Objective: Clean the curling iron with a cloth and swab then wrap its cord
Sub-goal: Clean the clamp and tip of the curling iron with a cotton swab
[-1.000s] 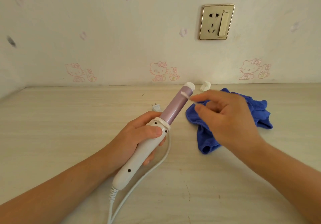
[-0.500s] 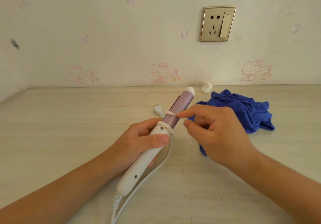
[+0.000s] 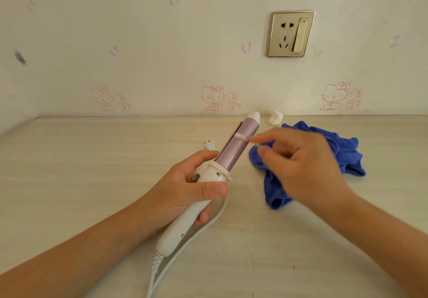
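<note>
My left hand [image 3: 185, 189] wraps the white handle of the curling iron [image 3: 231, 152], thumb across the top and fingers curled beneath. Its long axis runs from the cord end at 7 o'clock to the white tip at 1 o'clock. My right hand [image 3: 301, 165] pinches a swab [image 3: 242, 137] between thumb and forefinger, its cotton end lying across the lilac barrel. The cord [image 3: 203, 228] trails toward 6 o'clock; its plug [image 3: 209, 145] lies on the table [image 3: 92, 159] at 11 o'clock from my left hand. The blue cloth [image 3: 342, 149] lies crumpled at 3 o'clock of the barrel.
</note>
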The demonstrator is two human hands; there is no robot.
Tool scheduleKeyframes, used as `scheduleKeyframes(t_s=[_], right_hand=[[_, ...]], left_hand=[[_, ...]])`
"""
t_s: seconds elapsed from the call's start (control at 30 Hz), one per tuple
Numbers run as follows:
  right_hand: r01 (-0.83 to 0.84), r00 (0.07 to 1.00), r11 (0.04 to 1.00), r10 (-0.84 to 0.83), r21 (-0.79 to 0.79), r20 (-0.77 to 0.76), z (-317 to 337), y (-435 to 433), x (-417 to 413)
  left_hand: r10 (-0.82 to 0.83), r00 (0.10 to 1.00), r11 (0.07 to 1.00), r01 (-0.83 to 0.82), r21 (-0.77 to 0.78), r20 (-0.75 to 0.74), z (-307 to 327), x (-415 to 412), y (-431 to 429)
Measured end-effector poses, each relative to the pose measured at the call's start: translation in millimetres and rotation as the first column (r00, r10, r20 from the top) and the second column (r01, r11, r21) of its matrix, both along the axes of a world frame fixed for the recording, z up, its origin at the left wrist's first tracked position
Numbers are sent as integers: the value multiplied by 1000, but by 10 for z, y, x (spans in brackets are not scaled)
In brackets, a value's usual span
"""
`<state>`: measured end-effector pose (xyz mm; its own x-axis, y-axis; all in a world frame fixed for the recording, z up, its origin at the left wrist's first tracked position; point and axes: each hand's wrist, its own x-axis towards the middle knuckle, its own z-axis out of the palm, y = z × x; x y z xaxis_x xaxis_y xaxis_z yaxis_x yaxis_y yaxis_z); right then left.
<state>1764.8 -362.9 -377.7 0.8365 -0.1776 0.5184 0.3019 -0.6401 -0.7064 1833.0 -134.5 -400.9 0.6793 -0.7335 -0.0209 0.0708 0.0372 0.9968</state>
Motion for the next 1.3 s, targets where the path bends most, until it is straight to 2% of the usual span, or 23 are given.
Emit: scheduleKeyframes(t_s=[0.1,0.2,0.27,0.4,0.47,0.63,0.7,0.8,0.87,1.0,1.03,1.17,1.23,1.3], right_hand=[[43,999,998,-43,48,6,31,-63,39],[-76,997,993,76,-86,0,-44,167,-97],[-114,993,986,112,-119,-21,-43,207,-130],[40,999,999,-40,32,-18,42,-58,37],[62,997,997,-60,52,-39,45,-82,57],[-120,992,985,113,-121,-57,-64,202,-121],[-87,995,994,84,-73,-47,-36,123,-68],[33,999,996,-30,82,-34,21,-87,63],[31,999,996,-28,78,-35,16,-58,49],[-133,990,985,127,-114,-63,-75,235,-131],[-122,992,986,116,-112,-59,-62,218,-120],[32,999,998,-31,55,-21,22,-57,41],[5,1000,999,-5,37,-11,18,-16,18],[-88,996,994,88,-59,-2,-22,145,-90]], left_hand=[[-7,1000,1000,8,-23,15,0,-8,-2],[12,1000,1000,-11,-24,17,11,-17,-4],[21,1000,999,-21,-32,-1,10,-30,-4],[11,999,999,-13,-42,-48,9,-25,0],[-8,999,999,6,-34,-36,4,-26,9],[4,999,1000,-4,2,52,-14,-37,5],[27,996,999,-29,30,85,-19,-18,-1],[15,991,999,-22,48,134,-36,-9,0],[-3,993,999,-1,36,115,-33,-22,-3],[-14,998,1000,14,4,57,-19,-2,-2],[-19,997,1000,19,7,73,-21,4,-3],[-30,994,998,24,61,108,-29,7,-8],[-18,999,992,12,123,43,-39,16,0],[-23,999,991,26,128,-31,-56,26,19]])
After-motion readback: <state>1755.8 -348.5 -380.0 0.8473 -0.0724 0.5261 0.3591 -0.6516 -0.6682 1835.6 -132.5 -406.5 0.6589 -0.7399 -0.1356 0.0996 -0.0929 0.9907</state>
